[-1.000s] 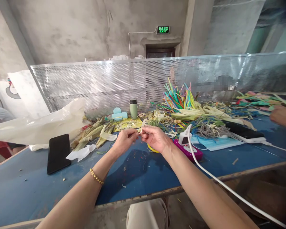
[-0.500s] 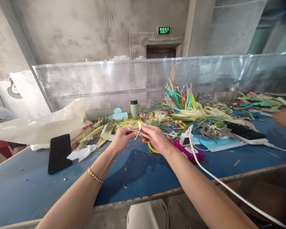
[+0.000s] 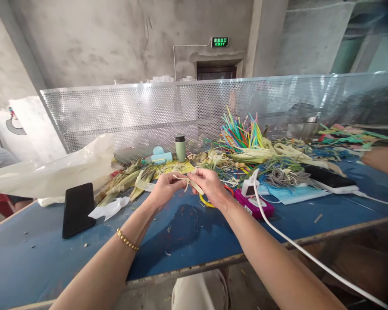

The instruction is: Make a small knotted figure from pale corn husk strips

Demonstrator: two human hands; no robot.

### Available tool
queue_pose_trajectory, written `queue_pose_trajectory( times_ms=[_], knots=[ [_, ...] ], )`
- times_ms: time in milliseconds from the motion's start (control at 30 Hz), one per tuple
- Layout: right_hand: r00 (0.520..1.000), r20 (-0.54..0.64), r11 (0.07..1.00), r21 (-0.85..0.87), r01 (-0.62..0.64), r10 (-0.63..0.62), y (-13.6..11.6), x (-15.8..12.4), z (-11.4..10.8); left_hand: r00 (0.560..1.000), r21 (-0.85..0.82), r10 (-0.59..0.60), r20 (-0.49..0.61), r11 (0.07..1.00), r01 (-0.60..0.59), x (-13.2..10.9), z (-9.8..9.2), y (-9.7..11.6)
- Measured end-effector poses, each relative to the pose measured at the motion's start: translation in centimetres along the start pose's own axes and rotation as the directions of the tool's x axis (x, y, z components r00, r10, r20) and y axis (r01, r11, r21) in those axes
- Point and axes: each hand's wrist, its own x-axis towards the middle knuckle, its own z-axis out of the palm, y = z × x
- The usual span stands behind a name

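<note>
Over the blue table (image 3: 181, 254), my left hand (image 3: 168, 186) and my right hand (image 3: 207, 184) meet almost fingertip to fingertip. Between them is a pale, flat strip (image 3: 195, 186), which looks like corn husk. It crosses or knots near the left fingertips, and one end slants down under the right fingers. Both hands are pinched on it; the fingers partly hide the crossing. Dry husks (image 3: 124, 185) lie left of my left hand, beside a torn white scrap (image 3: 110, 208). A yellow ring (image 3: 205, 201) shows just beneath my right hand.
A black phone (image 3: 79, 210) lies left. Behind stand a green bottle (image 3: 180, 149) and a bunch of coloured stems (image 3: 241, 133). At right are a purple power strip (image 3: 255, 206), a white cable (image 3: 297, 245), a blue mask (image 3: 292, 194) and another person's arm (image 3: 383, 161).
The strip's upright end between my fingertips no longer sticks up, and my right fingers have closed in over the crossing. The whole view has shifted slightly, with things sitting a little further left.
</note>
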Motion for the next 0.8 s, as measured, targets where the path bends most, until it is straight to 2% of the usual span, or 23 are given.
queue_pose_trajectory(
  times_ms=[100, 267, 567, 800],
  knots=[
    [0.997, -0.044, 0.993, -0.106, 0.052, -0.057, 0.3, 0.1, 0.0, 1.0, 0.055, 0.017, 0.018, 0.998, -0.018, 0.0, 0.0, 0.1],
    [0.981, -0.014, 0.955, -0.234, 0.183, -0.192, 0.5, 0.0, 0.0, 0.999, 0.075, -0.002, -0.049, 0.997, 0.006, 0.1, 0.3, -0.3],
    [0.988, -0.051, 0.948, -0.291, 0.127, -0.148, 0.4, -0.1, 0.2, 0.999, 0.007, -0.051, -0.004, 0.999, 0.051, 0.0, 0.5, -0.3],
    [0.986, -0.114, 0.958, -0.276, 0.082, -0.117, 0.8, 0.0, 0.5, 0.997, -0.014, -0.059, -0.048, 0.998, 0.058, 0.1, 0.5, -1.0]
  ],
)
